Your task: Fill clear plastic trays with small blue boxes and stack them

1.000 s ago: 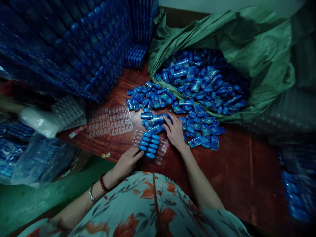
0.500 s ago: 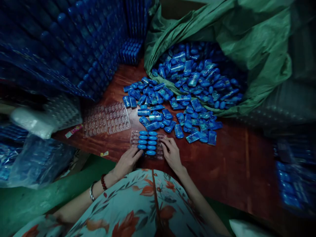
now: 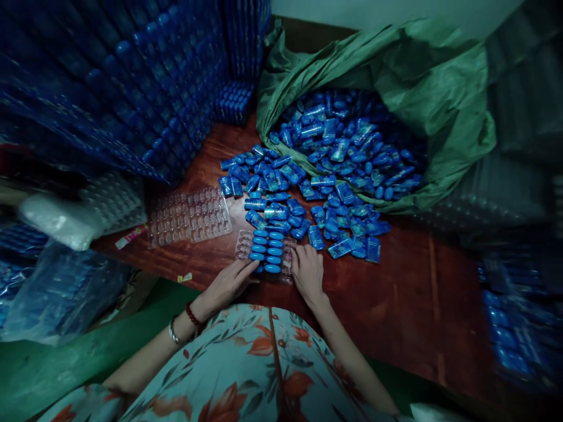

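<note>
A small clear blister tray (image 3: 242,245) lies on the red-brown table (image 3: 409,293) just in front of me, with several blue oval capsules (image 3: 266,252) seated in two columns. My left hand (image 3: 229,283) rests at the tray's near-left corner, fingertips touching it. My right hand (image 3: 307,271) lies on the tray's right side, fingers curled down over its cells; whether it holds a piece is hidden. Beyond the tray spreads a loose heap of blue wrapped pieces (image 3: 303,199).
A green sack (image 3: 440,99) full of blue pieces lies open at the back right. An empty clear tray (image 3: 189,215) sits left of the heap. Stacked filled blue trays (image 3: 132,88) fill the back left. Plastic bags (image 3: 61,287) lie at the left, more blue packs (image 3: 514,328) at the right.
My right hand came back from the loose heap to the right side of the small tray. My left hand stayed at the tray's near-left corner.
</note>
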{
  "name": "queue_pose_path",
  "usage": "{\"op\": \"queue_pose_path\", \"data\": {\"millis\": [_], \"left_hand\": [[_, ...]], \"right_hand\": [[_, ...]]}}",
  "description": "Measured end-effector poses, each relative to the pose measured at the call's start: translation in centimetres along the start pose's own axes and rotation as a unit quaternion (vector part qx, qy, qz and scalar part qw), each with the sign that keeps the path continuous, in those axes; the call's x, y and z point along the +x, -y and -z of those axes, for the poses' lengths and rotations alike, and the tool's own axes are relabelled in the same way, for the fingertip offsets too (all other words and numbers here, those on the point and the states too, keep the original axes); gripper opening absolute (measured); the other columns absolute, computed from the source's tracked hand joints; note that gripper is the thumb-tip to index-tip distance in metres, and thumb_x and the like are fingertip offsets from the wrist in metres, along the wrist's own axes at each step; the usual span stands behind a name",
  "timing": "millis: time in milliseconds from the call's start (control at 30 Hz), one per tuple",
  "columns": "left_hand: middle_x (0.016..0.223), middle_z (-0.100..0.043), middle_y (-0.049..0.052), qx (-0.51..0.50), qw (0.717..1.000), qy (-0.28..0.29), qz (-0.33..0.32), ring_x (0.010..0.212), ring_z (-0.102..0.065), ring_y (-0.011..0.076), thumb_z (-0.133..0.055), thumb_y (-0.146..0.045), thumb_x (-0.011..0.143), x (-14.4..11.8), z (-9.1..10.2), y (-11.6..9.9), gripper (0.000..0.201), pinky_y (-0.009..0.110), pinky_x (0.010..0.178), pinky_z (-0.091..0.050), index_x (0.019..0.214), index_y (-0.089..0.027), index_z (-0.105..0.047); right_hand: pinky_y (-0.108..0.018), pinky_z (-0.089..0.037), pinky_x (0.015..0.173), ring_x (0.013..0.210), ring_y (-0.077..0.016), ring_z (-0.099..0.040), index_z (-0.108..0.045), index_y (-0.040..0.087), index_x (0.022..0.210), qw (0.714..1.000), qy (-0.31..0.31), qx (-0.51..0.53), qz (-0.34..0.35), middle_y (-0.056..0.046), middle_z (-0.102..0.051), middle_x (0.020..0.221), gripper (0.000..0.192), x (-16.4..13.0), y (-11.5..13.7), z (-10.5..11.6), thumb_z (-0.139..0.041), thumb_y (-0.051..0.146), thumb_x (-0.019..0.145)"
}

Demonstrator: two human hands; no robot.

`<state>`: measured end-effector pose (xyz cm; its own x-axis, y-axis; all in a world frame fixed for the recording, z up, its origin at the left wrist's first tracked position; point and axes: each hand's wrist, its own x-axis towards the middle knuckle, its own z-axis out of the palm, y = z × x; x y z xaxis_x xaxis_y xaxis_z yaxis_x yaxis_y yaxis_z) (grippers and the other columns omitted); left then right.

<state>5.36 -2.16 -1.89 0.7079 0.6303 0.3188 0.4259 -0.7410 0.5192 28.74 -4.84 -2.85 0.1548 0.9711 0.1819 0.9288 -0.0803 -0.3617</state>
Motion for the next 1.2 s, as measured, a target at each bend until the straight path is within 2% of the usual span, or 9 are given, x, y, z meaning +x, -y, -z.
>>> {"op": "queue_pose_path", "data": {"millis": [200, 267, 400, 567, 733, 867, 933, 1067, 1200], "left_hand": [[0.086, -0.058, 0.006, 0.026, 0.978, -0.131, 0.162, 0.078, -0.057, 0.0160, -0.042, -0.024, 0.093, 5.2, 2.7, 4.6, 0.017, 0.029, 0.072, -0.050, 0.100, -0.017, -0.056], [0.091, -0.058, 0.007, 0.049, 0.980, -0.072, 0.180, 0.081, -0.056, 0.0181, -0.051, -0.025, 0.088, 8.2, 3.0, 6.5, 0.018, 0.032, 0.074, -0.049, 0.103, -0.015, -0.056], [0.110, -0.053, 0.011, 0.075, 0.990, 0.090, 0.079, 0.099, -0.054, 0.0231, -0.060, -0.015, 0.078, 12.3, 2.3, 8.9, 0.031, 0.037, 0.085, -0.046, 0.109, -0.018, -0.057], [0.116, -0.050, 0.012, 0.071, 0.991, 0.098, 0.060, 0.108, -0.050, 0.0248, -0.051, -0.010, 0.080, 12.0, 1.4, 9.9, 0.029, 0.041, 0.092, -0.043, 0.108, -0.017, -0.055], [0.113, -0.048, 0.012, 0.009, 0.993, 0.061, 0.102, 0.105, -0.049, 0.0245, -0.052, -0.012, 0.080, 9.7, 1.6, 10.0, 0.040, 0.040, 0.090, -0.044, 0.119, -0.016, -0.047], [0.106, -0.043, 0.009, -0.004, 0.991, 0.052, 0.123, 0.097, -0.050, 0.0218, -0.054, -0.016, 0.082, 9.4, 1.1, 9.8, 0.036, 0.038, 0.087, -0.046, 0.118, -0.017, -0.052], [0.106, -0.041, 0.008, -0.014, 0.991, 0.022, 0.130, 0.098, -0.050, 0.0213, -0.054, -0.015, 0.082, 9.6, 1.0, 9.5, 0.033, 0.038, 0.090, -0.046, 0.115, -0.016, -0.054], [0.110, -0.041, 0.007, -0.029, 0.985, -0.075, 0.155, 0.104, -0.049, 0.0203, -0.056, -0.020, 0.084, 8.5, 2.4, 8.3, 0.027, 0.037, 0.094, -0.045, 0.111, -0.019, -0.059], [0.105, -0.052, 0.005, -0.047, 0.969, -0.110, 0.215, 0.100, -0.054, 0.0186, -0.054, -0.028, 0.087, 3.9, 5.0, 5.7, 0.026, 0.034, 0.089, -0.048, 0.112, -0.022, -0.059]], "right_hand": [[-0.033, -0.036, 0.072, 0.089, -0.0228, -0.046, -0.059, 0.024, 0.115, 0.991, 0.043, -0.013, 0.124, -0.009, -0.055, 0.099, 0.034, 5.6, -0.1, 1.6, -0.042, 0.013, 0.087], [-0.033, -0.036, 0.070, 0.091, -0.0242, -0.046, -0.060, 0.024, 0.113, 0.981, 0.091, -0.061, 0.163, -0.010, -0.055, 0.101, 0.033, 7.7, 0.3, 1.6, -0.047, 0.012, 0.085], [-0.036, -0.040, 0.072, 0.092, -0.0266, -0.049, -0.061, 0.017, 0.100, 0.979, 0.114, -0.060, 0.160, -0.013, -0.058, 0.099, 0.019, 9.4, 0.1, 1.9, -0.050, 0.016, 0.085], [-0.035, -0.048, 0.070, 0.075, -0.0209, -0.059, -0.055, 0.020, 0.105, 0.975, 0.052, 0.216, -0.019, -0.005, -0.064, 0.084, 0.023, 5.6, -2.5, 4.0, -0.049, 0.033, 0.088], [-0.026, -0.045, 0.043, 0.042, -0.0136, -0.052, -0.056, 0.021, 0.107, 0.841, 0.091, 0.478, -0.237, 0.005, -0.056, 0.052, 0.038, -1.1, -3.3, 5.8, -0.054, 0.050, 0.082], [-0.024, -0.048, 0.041, 0.049, -0.0123, -0.058, -0.061, 0.019, 0.094, 0.796, 0.134, 0.526, -0.269, 0.000, -0.059, 0.068, 0.033, -4.3, -0.8, 5.3, -0.058, 0.048, 0.079], [-0.025, -0.051, 0.045, 0.059, -0.0134, -0.062, -0.063, 0.019, 0.089, 0.808, 0.136, 0.516, -0.250, -0.003, -0.058, 0.084, 0.028, -4.8, 0.4, 4.8, -0.060, 0.044, 0.079], [-0.032, -0.055, 0.074, 0.090, -0.0193, -0.062, -0.068, 0.021, 0.083, 0.896, 0.099, 0.412, -0.135, -0.007, -0.057, 0.099, 0.015, -4.8, 1.4, 4.2, -0.058, 0.032, 0.081], [-0.034, -0.053, 0.083, 0.095, -0.0191, -0.062, -0.060, 0.023, 0.111, 0.939, 0.092, 0.321, -0.079, -0.008, -0.061, 0.107, 0.026, -5.4, 1.1, 4.3, -0.049, 0.024, 0.088]]}}
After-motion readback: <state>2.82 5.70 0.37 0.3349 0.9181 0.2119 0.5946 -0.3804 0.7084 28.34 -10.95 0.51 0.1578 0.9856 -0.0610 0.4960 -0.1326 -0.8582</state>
